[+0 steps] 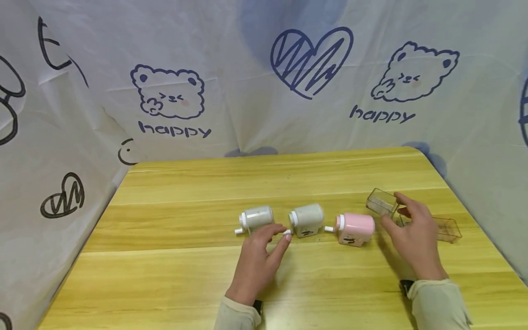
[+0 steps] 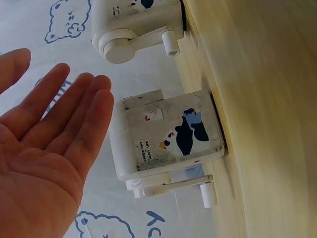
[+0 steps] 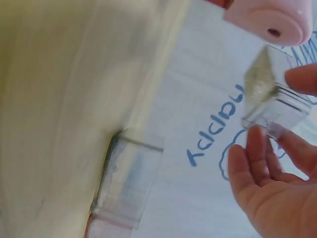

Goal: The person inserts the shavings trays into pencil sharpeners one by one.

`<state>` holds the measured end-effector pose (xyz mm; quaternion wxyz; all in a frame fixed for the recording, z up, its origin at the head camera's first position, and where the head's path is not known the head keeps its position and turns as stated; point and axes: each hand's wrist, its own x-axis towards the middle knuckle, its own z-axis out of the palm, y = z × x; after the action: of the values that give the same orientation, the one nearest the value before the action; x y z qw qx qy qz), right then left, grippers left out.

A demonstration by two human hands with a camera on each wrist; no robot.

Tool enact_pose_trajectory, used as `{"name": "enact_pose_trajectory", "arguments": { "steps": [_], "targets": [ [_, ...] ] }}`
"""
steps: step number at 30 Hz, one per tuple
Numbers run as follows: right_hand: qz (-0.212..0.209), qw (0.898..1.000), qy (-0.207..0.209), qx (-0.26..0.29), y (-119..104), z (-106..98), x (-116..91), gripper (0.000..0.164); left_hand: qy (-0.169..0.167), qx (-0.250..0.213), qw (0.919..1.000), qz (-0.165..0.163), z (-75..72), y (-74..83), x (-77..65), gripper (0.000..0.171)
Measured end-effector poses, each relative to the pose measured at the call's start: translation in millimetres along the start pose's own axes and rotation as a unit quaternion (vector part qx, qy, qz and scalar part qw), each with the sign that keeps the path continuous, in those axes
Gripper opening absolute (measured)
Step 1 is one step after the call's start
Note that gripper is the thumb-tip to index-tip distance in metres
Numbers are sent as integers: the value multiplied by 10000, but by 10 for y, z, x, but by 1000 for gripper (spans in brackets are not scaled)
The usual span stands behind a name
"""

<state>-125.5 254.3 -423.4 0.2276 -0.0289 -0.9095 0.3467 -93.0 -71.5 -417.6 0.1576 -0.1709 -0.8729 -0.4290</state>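
Three hand-crank pencil sharpeners stand in a row in the head view: a grey-white one (image 1: 259,216) on the left, another grey-white one (image 1: 308,220) in the middle, and a pink one (image 1: 355,229). My left hand (image 1: 257,261) is by the middle sharpener's crank. In the left wrist view this hand (image 2: 54,134) has straight fingers and holds nothing. My right hand (image 1: 414,236) pinches a clear plastic box (image 3: 272,94) between thumb and fingers, to the right of the pink sharpener. Part of that box is hidden by the fingers.
Two more see-through boxes lie at the right, one with a reddish tint (image 1: 449,229) and one clear box (image 3: 129,173), partly behind my right hand in the head view. The wooden table (image 1: 165,284) ends at a white printed cloth (image 1: 239,101).
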Motion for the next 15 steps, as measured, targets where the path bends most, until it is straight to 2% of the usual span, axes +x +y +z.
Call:
{"name": "enact_pose_trajectory", "arguments": {
  "steps": [5, 10, 15],
  "targets": [
    [-85, 9980, 521, 349, -63, 34, -13, 54, 81, -11, 10000, 30, 2, -11, 0, 33],
    [-173, 9940, 598, 902, -137, 62, -22, 56, 304, -29, 9995, 109, 1, -29, 0, 27],
    [-553, 9855, 619, 1477, -322, 55, -68, 56, 555, -57, 9982, 220, -1, -53, 6, 24]
  ]
}}
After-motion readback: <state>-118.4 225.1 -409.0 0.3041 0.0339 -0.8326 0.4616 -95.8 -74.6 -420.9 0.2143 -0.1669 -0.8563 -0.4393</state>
